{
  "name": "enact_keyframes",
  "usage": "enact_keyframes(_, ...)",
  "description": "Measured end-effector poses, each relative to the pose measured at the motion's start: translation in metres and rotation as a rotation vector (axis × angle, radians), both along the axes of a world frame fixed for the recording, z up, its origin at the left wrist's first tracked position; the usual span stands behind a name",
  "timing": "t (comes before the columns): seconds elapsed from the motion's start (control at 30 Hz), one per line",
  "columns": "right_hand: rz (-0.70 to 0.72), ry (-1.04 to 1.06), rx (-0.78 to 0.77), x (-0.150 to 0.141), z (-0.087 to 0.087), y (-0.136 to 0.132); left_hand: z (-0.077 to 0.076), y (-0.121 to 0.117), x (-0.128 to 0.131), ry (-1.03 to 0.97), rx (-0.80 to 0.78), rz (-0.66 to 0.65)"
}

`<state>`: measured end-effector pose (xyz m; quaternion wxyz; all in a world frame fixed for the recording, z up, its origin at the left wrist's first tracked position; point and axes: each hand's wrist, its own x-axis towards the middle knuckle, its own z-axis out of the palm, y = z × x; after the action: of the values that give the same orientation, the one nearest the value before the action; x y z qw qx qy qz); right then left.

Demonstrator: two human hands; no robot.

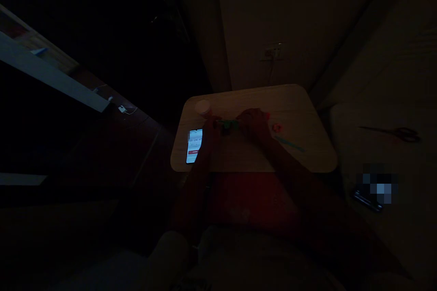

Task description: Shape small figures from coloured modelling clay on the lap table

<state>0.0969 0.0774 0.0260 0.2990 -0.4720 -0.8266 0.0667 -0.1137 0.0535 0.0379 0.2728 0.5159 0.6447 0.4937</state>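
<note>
The scene is very dark. Over the small wooden table (239, 154), a small green piece (229, 123) stretches between my two hands; it could be soft material, but its kind is not clear. My left hand (212, 127) has its fingers closed at the left end of it. At the other end, my right hand (252, 120) is bent over it with fingers closed. A red-orange bit (267, 116) shows just beyond the right hand. Close by on the tabletop are an orange ring-like piece (277, 127) and a thin teal stick (290, 142).
A lit phone (194, 146) showing a timer lies beside my left forearm. Behind it stands a pale round tub (203, 108). Scissors (398, 133) and a dark device (368, 201) rest on the surface at right. A wall socket (272, 52) is beyond the table.
</note>
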Motion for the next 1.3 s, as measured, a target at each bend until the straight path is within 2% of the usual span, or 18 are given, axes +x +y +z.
enact_keyframes(0.13, -0.064, -0.032, 0.012, 0.015, -0.001, -0.007, 0.014, -0.025, 0.014, 0.058, 0.173, 0.091)
enact_keyframes(0.23, -0.082, -0.141, 0.064, 0.016, 0.000, -0.012, 0.019, -0.051, 0.043, 0.083, 0.269, 0.112)
enact_keyframes(0.33, -0.093, -0.193, 0.055, 0.011, 0.003, -0.010, 0.011, -0.071, 0.079, 0.071, 0.259, -0.069)
enact_keyframes(0.4, -0.123, -0.188, 0.028, 0.014, 0.006, -0.010, 0.000, -0.075, 0.097, 0.055, 0.196, -0.200)
enact_keyframes(0.47, -0.150, -0.118, 0.019, 0.024, 0.006, -0.014, -0.011, -0.073, 0.106, 0.027, 0.165, -0.250)
enact_keyframes(0.57, -0.155, 0.179, 0.047, 0.044, 0.000, -0.033, -0.022, -0.066, 0.105, -0.080, 0.049, -0.212)
enact_keyframes(0.67, -0.082, 0.413, 0.023, 0.057, -0.012, -0.059, -0.024, -0.060, 0.096, -0.173, 0.006, -0.236)
enact_keyframes(0.73, 0.008, 0.443, -0.015, 0.057, -0.018, -0.070, -0.022, -0.057, 0.091, -0.176, -0.021, -0.318)
enact_keyframes(0.87, 0.059, 0.467, -0.099, 0.050, -0.023, -0.073, -0.019, -0.053, 0.086, 0.039, -0.049, -0.512)
enact_keyframes(1.03, 0.074, 0.470, -0.071, 0.048, -0.026, -0.065, -0.024, -0.042, 0.081, 0.101, -0.103, -0.562)
enact_keyframes(1.2, 0.131, 0.413, -0.077, 0.046, -0.025, -0.061, -0.026, -0.031, 0.082, -0.021, -0.110, -0.589)
enact_keyframes(1.3, 0.105, 0.343, -0.119, 0.044, -0.024, -0.059, -0.024, -0.029, 0.083, -0.082, -0.088, -0.574)
